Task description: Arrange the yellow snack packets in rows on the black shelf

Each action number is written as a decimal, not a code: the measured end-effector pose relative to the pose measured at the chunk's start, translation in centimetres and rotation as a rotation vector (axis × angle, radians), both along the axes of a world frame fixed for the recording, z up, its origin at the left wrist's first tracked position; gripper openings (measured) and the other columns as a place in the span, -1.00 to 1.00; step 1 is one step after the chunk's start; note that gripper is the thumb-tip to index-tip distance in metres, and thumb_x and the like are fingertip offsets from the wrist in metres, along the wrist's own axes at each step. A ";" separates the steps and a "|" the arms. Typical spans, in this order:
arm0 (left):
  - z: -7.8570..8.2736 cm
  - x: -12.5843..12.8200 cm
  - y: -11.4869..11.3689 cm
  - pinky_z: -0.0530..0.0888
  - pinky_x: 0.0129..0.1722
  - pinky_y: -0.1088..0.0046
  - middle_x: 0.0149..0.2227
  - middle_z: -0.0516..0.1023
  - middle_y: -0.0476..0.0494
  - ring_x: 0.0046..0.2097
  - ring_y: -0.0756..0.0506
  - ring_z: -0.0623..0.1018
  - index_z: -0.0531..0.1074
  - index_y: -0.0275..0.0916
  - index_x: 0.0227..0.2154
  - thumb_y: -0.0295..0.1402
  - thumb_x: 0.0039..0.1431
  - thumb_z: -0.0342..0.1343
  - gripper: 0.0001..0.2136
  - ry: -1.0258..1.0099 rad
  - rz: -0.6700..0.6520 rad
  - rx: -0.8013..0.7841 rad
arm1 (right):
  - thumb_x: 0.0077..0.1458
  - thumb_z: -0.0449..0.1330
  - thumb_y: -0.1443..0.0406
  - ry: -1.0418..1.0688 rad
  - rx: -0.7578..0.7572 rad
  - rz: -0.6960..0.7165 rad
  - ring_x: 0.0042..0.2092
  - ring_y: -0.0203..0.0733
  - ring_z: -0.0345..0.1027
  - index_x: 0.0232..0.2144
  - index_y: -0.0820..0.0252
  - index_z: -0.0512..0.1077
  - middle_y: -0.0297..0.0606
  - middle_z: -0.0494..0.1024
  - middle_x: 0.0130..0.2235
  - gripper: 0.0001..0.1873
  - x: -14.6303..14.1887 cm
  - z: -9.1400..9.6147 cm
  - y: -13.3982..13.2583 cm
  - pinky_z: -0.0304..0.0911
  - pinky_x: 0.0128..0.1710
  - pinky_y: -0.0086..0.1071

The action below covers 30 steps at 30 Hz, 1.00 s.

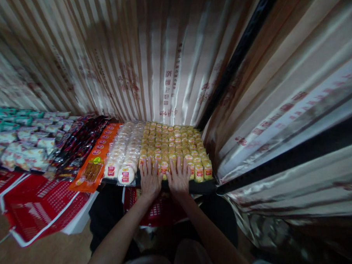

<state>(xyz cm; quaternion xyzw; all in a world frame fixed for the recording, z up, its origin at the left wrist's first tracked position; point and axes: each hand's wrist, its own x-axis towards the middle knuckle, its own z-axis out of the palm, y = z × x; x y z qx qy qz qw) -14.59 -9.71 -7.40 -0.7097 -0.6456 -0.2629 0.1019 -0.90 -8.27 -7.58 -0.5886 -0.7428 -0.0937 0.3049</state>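
Note:
Both of my hands lie flat against the front of a block of small yellow-wrapped snack packs (176,141), lined up in tight rows on a dark shelf (206,186). My left hand (150,180) has its fingers stretched forward over the front packs at the block's left side. Just to its right, my right hand (179,178) rests with fingers spread on the front packs near the middle. Neither hand grips anything. Left of the yellow packs stand two rows of round white crackers (126,171) in clear wrappers, close to my left hand.
An orange snack bag (91,167), dark packets (77,140) and white and green packets (28,150) continue leftward. Red baskets (39,204) sit below. Pleated printed curtains (166,54) hang behind and at right, with a black pole (237,55) slanting across.

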 end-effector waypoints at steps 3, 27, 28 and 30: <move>0.0 0.0 0.4 0.06 0.19 -0.06 0.28 -0.01 -0.35 0.30 -0.30 -0.11 0.06 -0.27 0.20 -0.26 0.20 -0.06 -0.48 0.030 -0.010 -0.006 | 0.17 -0.01 0.21 -0.004 -0.008 -0.001 0.30 0.14 -0.34 0.18 0.16 0.14 -0.06 -0.03 0.28 -0.47 -0.5 -0.2 0.4 -0.23 0.15 0.17; -0.7 -0.7 -0.3 -0.03 0.20 -0.08 0.28 -0.07 -0.40 0.31 -0.29 -0.20 0.06 -0.35 0.19 -0.36 0.21 -0.11 -0.52 -0.145 -0.109 0.035 | 0.21 -0.10 0.28 0.095 0.011 0.077 0.30 0.05 -0.31 0.17 0.24 0.15 -0.06 0.04 0.26 -0.52 -0.3 0.6 -0.6 -0.29 0.19 0.14; -0.9 -0.8 -1.1 0.00 0.20 -0.06 0.28 -0.05 -0.41 0.31 -0.29 -0.19 0.08 -0.37 0.17 -0.39 0.21 -0.11 -0.53 -0.184 -0.139 0.060 | 0.21 -0.12 0.31 0.127 0.028 0.134 0.30 0.02 -0.25 0.16 0.27 0.16 -0.04 0.07 0.25 -0.53 -0.2 0.7 -1.1 -0.24 0.20 0.10; -1.3 -1.2 -3.0 0.09 0.19 0.01 0.24 0.05 -0.39 0.31 -0.25 -0.11 0.16 -0.35 0.12 -0.45 0.19 -0.13 -0.59 -0.249 -0.225 0.086 | 0.20 -0.13 0.35 0.185 0.038 0.294 0.27 -0.05 -0.11 0.13 0.29 0.18 -0.03 0.19 0.19 -0.54 0.2 0.6 -2.4 -0.10 0.19 0.01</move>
